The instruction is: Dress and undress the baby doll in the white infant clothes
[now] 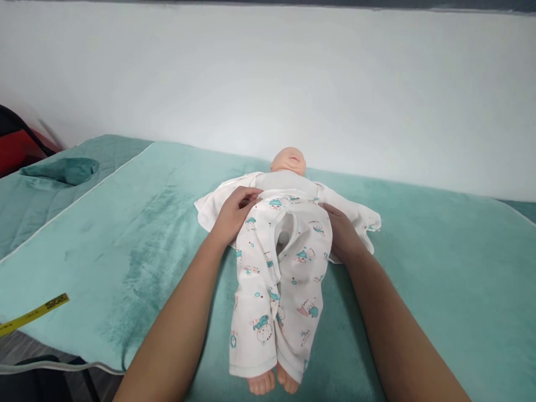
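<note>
A baby doll (290, 160) lies on its back, head away from me, feet near the front. It wears white baby pants (255, 296) printed with small bears, with an open split at the crotch. A white baby shirt (349, 207) is spread out at both sides of its torso. My left hand (237, 215) pinches the waistband at the left hip, fingers closed. On the opposite hip, my right hand (344, 234) grips the pants' side near the waist; its fingers are partly hidden behind the cloth. Bare doll feet (262, 384) stick out of the leg ends.
A green plush cover (439, 268) with white piping lies under the doll, against a white wall (268, 78). A yellow strip (33, 314) juts in at the left edge. Farther back are a dark green cloth hollow (62, 170) and a red and black item (19, 142).
</note>
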Available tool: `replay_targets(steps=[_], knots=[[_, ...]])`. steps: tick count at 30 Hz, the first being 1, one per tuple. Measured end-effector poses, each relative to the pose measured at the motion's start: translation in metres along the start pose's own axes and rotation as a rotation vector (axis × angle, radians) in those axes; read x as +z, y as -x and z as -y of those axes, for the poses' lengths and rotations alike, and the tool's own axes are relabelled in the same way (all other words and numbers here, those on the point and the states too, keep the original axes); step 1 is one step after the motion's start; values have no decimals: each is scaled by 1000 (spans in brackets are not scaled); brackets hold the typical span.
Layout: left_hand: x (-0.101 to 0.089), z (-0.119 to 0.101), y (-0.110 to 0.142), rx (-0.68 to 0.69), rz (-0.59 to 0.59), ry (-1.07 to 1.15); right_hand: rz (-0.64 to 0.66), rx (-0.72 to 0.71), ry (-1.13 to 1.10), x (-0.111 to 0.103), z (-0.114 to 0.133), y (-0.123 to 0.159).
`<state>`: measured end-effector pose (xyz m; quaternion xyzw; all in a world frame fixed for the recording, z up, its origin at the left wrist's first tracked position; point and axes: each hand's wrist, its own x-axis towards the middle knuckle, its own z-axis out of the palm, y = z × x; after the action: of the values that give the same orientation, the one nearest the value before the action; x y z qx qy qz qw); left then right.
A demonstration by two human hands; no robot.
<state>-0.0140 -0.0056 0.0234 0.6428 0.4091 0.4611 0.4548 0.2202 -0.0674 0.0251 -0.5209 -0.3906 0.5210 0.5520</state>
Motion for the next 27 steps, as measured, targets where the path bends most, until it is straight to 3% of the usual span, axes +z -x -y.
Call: replay_targets(steps=[4, 8, 11, 15, 20, 25, 27], knots=[[3, 4, -5, 150, -63, -141, -54, -63, 118, -2, -7, -3], [5, 8, -12, 92, -73, -173, -85, -236, 239, -7, -14, -5], [6, 10, -18, 75, -89, -264, -96, -456, 366, -8, -14, -8], [7, 10, -32, 54, -98, -411, -9, -611, 563, -9, -9, -17], [10, 9, -50, -3, -116, -507, -2, -607, 839, -11, 4, -40], [15, 11, -60, -65, -146, -516, -224, -391, 1011, -11, 17, -67], [17, 13, -62, -83, -147, -544, -226, -331, 1006, -11, 17, -75]])
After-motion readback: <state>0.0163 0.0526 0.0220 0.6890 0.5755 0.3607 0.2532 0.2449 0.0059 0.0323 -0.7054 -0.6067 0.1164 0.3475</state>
